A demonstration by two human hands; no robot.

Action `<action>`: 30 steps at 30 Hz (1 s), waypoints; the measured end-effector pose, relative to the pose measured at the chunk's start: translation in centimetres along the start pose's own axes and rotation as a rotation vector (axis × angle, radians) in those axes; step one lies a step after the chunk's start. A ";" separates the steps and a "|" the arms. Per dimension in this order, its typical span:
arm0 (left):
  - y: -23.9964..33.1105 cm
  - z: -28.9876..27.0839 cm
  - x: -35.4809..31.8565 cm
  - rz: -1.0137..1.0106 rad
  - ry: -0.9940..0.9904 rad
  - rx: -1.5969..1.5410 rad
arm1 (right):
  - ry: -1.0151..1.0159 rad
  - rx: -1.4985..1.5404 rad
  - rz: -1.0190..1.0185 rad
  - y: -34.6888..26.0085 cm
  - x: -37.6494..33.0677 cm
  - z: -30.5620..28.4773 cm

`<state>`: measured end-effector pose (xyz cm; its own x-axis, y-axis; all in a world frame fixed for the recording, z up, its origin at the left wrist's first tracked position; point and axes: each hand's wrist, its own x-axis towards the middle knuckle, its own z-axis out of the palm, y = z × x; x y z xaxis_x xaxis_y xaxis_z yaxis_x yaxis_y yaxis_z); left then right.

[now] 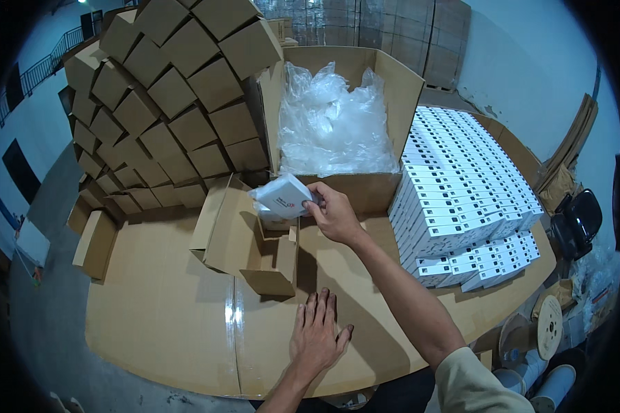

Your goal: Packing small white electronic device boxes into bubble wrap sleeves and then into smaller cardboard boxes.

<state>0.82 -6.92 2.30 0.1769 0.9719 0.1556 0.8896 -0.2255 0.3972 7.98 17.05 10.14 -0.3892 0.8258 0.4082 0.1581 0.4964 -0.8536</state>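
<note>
My right hand grips a small flat white box by its right edge, thumb on its face. Clear plastic film shows along the left side of that box. It is held tilted over an open brown carton with raised flaps. Whether it touches the carton, I cannot tell. My left hand lies palm down on the cardboard-covered table, fingers spread, just in front of the carton, holding nothing.
Small brown cartons are stacked high at the back left. One more carton stands at the left edge. A large box full of clear plastic bags is behind. Stacked white boxes fill the right side.
</note>
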 end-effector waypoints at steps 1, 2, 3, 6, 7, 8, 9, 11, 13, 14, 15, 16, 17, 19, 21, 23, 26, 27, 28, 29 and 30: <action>0.0 0.0 0.0 -0.006 -0.003 0.000 | -0.004 -0.002 -0.002 0.0 0.2 -0.1; -0.1 0.0 0.1 -0.012 -0.007 -0.001 | -0.040 -0.146 -0.036 0.0 0.5 -0.4; -0.1 0.1 0.0 -0.013 -0.006 -0.004 | -0.077 -0.288 -0.068 -0.3 0.8 -0.4; -0.3 0.4 0.1 -0.013 0.001 0.007 | -0.132 -0.380 -0.180 -0.7 1.6 -0.4; -0.1 -0.1 0.3 -0.021 -0.020 -0.021 | -0.134 -0.382 -0.176 -0.6 1.7 -0.3; -0.1 -0.3 0.3 -0.029 -0.042 -0.048 | -0.147 -0.446 -0.232 -0.6 1.9 0.0; -0.1 -0.2 0.4 -0.029 -0.041 -0.049 | -0.159 -0.510 -0.292 -0.7 2.2 0.3; -0.2 0.0 0.4 -0.045 -0.056 -0.055 | -0.194 -0.587 -0.218 -0.9 2.2 1.5; -0.3 -0.1 0.2 -0.040 -0.051 -0.050 | -0.228 -0.662 -0.142 -0.4 2.0 2.8; -0.3 -0.1 0.2 -0.034 -0.046 -0.046 | -0.223 -0.709 -0.180 0.0 1.9 3.5; -0.4 0.1 0.2 -0.029 -0.045 -0.048 | -0.216 -0.763 -0.216 0.0 1.7 3.9; -0.5 0.4 0.2 -0.008 -0.019 -0.047 | -0.224 -0.804 -0.211 0.1 1.7 4.2; -0.5 0.5 0.3 0.013 0.007 -0.047 | -0.221 -0.810 -0.210 0.1 1.5 4.4; -0.5 0.5 0.2 0.015 0.011 -0.045 | -0.135 -0.839 -0.209 0.1 1.1 5.0; -0.4 0.2 0.2 0.019 0.016 -0.043 | -0.144 -0.839 -0.202 0.2 1.2 5.3; -0.3 -0.1 0.0 0.005 0.009 -0.047 | -0.153 -0.837 -0.196 0.4 1.4 5.4; -0.6 0.1 0.1 0.033 0.038 -0.038 | -0.143 -0.794 -0.187 0.1 1.7 5.6; -0.5 0.1 0.1 0.037 0.036 -0.039 | -0.132 -0.778 -0.167 0.0 1.8 5.6; -0.5 0.0 0.2 0.040 0.040 -0.047 | -0.122 -0.762 -0.146 -0.1 1.8 5.6; -0.4 -0.1 0.2 0.043 0.044 -0.055 | -0.119 -0.763 -0.141 -0.1 1.7 5.6; -0.4 -0.1 0.2 0.046 0.038 -0.055 | -0.087 -0.757 -0.171 0.0 1.6 5.8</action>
<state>0.43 -6.61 2.30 0.1997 0.9573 0.2088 0.8563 -0.2741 0.4378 2.06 16.81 8.94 -0.5288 0.7127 0.4608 0.6533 0.6884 -0.3150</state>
